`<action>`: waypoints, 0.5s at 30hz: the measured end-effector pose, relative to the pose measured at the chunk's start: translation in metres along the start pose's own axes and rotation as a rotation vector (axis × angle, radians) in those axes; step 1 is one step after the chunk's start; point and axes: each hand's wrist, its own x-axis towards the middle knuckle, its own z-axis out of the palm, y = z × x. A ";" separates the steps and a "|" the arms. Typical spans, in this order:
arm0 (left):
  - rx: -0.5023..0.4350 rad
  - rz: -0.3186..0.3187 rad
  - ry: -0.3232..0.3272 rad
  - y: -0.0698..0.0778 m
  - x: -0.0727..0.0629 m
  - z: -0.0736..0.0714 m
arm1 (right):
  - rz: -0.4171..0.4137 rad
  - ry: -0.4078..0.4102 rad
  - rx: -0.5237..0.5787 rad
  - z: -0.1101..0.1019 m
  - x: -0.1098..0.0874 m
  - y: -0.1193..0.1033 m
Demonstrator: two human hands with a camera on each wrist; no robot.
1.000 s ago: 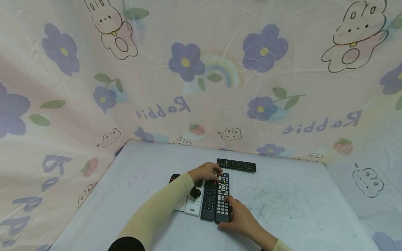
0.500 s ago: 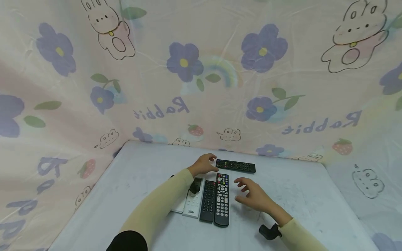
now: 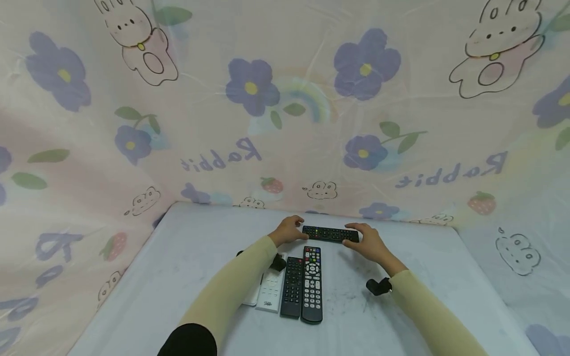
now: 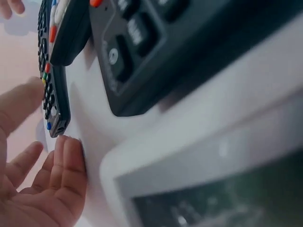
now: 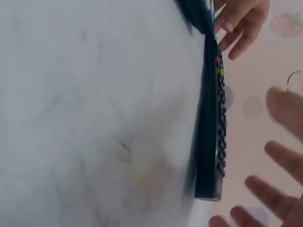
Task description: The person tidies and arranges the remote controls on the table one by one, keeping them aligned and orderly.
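A black remote control (image 3: 330, 234) with small coloured buttons lies crosswise at the far side of the white table. My left hand (image 3: 287, 231) is at its left end, thumb and fingers apart. In the left wrist view the fingertips (image 4: 72, 151) come close to the end of that remote (image 4: 57, 106); contact is unclear. At the remote's right end is my right hand (image 3: 368, 243), its fingers spread. The right wrist view shows those fingers (image 5: 270, 194) apart from the remote (image 5: 210, 137).
Nearer me, two black remotes (image 3: 312, 291) (image 3: 292, 289) lie side by side lengthwise. Left of them is a white remote (image 3: 269, 292) with a screen. Another white one (image 3: 252, 295) is mostly hidden by the left sleeve (image 3: 231, 277). A patterned cloth (image 3: 294, 148) hangs behind the table (image 3: 423, 267).
My right hand has let go of the long black remote in the row and moved forward to the far remote's right end. The left hand has moved off the row to that remote's left end.
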 end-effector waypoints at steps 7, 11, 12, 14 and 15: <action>-0.022 -0.018 -0.001 -0.004 0.004 -0.003 | 0.108 -0.070 0.034 0.005 0.017 0.013; -0.038 -0.017 -0.015 -0.005 0.005 -0.004 | 0.115 -0.089 0.052 0.008 0.021 0.018; -0.037 -0.014 -0.019 -0.005 0.005 -0.004 | 0.114 -0.090 0.051 0.009 0.022 0.019; -0.034 -0.007 -0.026 -0.005 0.005 -0.003 | 0.117 -0.091 0.041 0.010 0.022 0.021; -0.032 -0.005 -0.028 -0.005 0.005 -0.003 | 0.121 -0.091 0.039 0.011 0.023 0.022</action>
